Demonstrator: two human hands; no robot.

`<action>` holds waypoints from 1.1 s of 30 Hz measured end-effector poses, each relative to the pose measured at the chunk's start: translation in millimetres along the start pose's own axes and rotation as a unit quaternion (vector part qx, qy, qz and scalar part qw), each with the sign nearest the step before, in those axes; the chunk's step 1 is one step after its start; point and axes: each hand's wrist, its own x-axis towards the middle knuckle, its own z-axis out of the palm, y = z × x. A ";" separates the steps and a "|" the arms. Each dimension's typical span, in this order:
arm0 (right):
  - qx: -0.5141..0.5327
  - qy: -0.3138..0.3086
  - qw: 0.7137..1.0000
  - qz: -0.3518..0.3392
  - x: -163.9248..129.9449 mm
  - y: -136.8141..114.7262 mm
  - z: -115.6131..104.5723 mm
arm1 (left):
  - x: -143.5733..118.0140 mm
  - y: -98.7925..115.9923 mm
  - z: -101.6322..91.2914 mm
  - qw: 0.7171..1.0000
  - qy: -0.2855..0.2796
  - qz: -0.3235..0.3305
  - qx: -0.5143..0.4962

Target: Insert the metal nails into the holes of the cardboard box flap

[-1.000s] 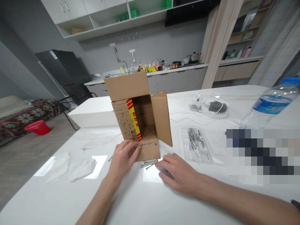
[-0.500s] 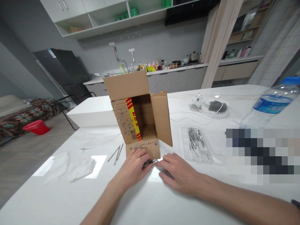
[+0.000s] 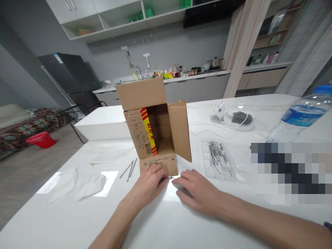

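An upright cardboard box (image 3: 140,95) faces me with its flaps spread. Grey nail heads (image 3: 138,133) dot its left flap, and the bottom flap (image 3: 169,167) has a row of holes with several heads in it. My left hand (image 3: 153,180) lies over the near edge of that flap, its fingers closed on a small bundle of nails (image 3: 169,177) whose ends stick out to the right. Just right of those ends, my right hand (image 3: 194,190) rests on the table with loosely bent fingers, thumb apart, holding nothing visible. Loose long nails (image 3: 131,169) lie left of the box.
A clear compartment case (image 3: 204,162) with many nails stands to the right. Behind it are a white cable (image 3: 204,132) and a round white basket (image 3: 238,128). A water bottle (image 3: 301,116) stands far right; white tissues (image 3: 89,186) lie left. A pixelated patch hides the right side.
My right fingertips have come slightly away from the nail ends, which now sit more inside my left hand. The box and the loose nails stay in place.
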 end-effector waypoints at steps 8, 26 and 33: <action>-0.005 -0.006 1.000 0.002 1.4 -2.2 -3.7 | -1.4 -0.4 2.1 1.000 0.012 0.021 -0.002; 0.008 -0.008 1.000 0.006 0.4 -1.3 -2.9 | -1.0 -9.2 -0.4 0.994 0.110 -0.007 -0.018; 0.007 -0.005 1.000 0.003 0.9 -1.4 -3.0 | -2.1 -15.8 -1.6 0.981 0.185 -0.052 -0.014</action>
